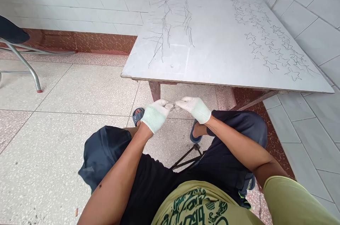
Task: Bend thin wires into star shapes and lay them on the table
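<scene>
Both hands wear white gloves with pale green cuffs and meet in front of the table's near edge. My left hand [157, 113] is closed, its fingertips pinching a thin bent wire [170, 103]. Close beside it, my right hand [194, 107] is also closed, thumb and finger pressed together at the wire's other side. The wire's full shape is too fine to make out. On the tabletop, several star-shaped wires [271, 65] lie at the right, and loose straight or slightly bent wires [162, 37] lie in rows at the left.
The white table [212, 58] stands against tiled walls [119, 3]. A metal-legged chair [33, 72] is at the left. A dark folding metal frame [190, 156] stands on the speckled floor [58, 147] between my legs.
</scene>
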`<state>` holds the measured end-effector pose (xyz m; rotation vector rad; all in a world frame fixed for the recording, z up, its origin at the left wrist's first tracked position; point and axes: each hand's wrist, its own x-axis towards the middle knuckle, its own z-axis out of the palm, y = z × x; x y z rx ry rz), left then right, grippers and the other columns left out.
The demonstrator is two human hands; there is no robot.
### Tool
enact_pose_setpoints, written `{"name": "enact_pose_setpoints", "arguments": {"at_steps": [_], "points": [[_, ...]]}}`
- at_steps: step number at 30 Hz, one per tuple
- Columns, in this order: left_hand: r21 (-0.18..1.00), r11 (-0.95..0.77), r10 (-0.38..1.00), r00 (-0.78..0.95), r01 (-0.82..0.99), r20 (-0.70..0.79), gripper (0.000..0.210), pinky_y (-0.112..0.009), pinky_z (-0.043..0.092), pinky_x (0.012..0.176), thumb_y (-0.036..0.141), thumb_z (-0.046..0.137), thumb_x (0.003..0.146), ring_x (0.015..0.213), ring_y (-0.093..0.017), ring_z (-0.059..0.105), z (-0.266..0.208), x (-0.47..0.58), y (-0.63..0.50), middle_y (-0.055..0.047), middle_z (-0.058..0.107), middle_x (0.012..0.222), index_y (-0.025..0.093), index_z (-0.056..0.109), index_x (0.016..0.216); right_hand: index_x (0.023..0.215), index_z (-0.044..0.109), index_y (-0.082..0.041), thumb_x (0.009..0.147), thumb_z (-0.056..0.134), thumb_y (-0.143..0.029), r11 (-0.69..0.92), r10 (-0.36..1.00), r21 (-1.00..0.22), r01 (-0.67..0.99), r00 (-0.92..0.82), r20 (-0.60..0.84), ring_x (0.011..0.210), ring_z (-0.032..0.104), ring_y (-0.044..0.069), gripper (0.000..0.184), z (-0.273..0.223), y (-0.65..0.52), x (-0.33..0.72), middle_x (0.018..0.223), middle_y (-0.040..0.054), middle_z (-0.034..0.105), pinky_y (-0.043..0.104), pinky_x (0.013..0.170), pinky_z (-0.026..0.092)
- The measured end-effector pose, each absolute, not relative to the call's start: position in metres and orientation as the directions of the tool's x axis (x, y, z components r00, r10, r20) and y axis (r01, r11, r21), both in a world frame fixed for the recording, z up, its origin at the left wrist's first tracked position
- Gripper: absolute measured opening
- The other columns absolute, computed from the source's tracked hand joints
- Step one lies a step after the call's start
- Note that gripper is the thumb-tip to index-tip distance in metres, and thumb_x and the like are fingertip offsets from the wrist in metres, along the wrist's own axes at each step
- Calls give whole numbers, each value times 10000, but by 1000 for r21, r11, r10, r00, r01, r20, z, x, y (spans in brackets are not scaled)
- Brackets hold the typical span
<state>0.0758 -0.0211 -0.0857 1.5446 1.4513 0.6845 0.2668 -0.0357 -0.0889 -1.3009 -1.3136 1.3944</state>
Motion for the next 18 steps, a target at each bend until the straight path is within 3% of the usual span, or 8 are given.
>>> {"name": "enact_pose_setpoints", "arguments": {"at_steps": [3,6,9,13,18], "points": [[826,21,979,158,563,-132,200,-321,473,664,403,662,856,678,-206,632,-88,82,-24,-7,723,702,246,740,760,693,762,-221,804,808,-587,-154,979,-987,52,-125,-159,794,760,210,386,-93,-36,264,775,45,806,359,887,573],[757,-57,983,170,651,-73,148,-346,499,747,328,673,878,774,-250,704,-90,83,-26,-47,784,815,248,788,830,680,755,-222,809,800,-589,-136,982,-990,39,-124,-140,786,748,205,392,-96,-37,264,777,48,804,351,857,573],[592,-191,969,247,783,-14,233,-385,509,824,296,609,956,891,-305,754,-91,81,-26,-96,827,942,255,838,940,652,721,-219,828,786,-612,-146,979,-989,38,-142,-150,742,727,193,436,-96,-38,263,740,47,781,336,797,570],[379,-301,948,319,875,15,391,-403,531,885,321,484,1061,1008,-338,777,-91,81,-28,-150,839,1123,244,821,1242,635,668,-218,855,778,-593,-192,970,-980,55,-141,-198,703,716,182,448,-94,-40,259,690,31,748,316,750,565],[205,-309,943,327,929,-61,455,-411,560,876,288,425,1094,1001,-327,783,-90,82,-30,-153,836,1100,232,719,1436,702,708,-199,916,707,-456,-192,971,-977,97,-125,-204,718,716,173,334,-93,-42,260,753,42,778,304,764,553]]}}
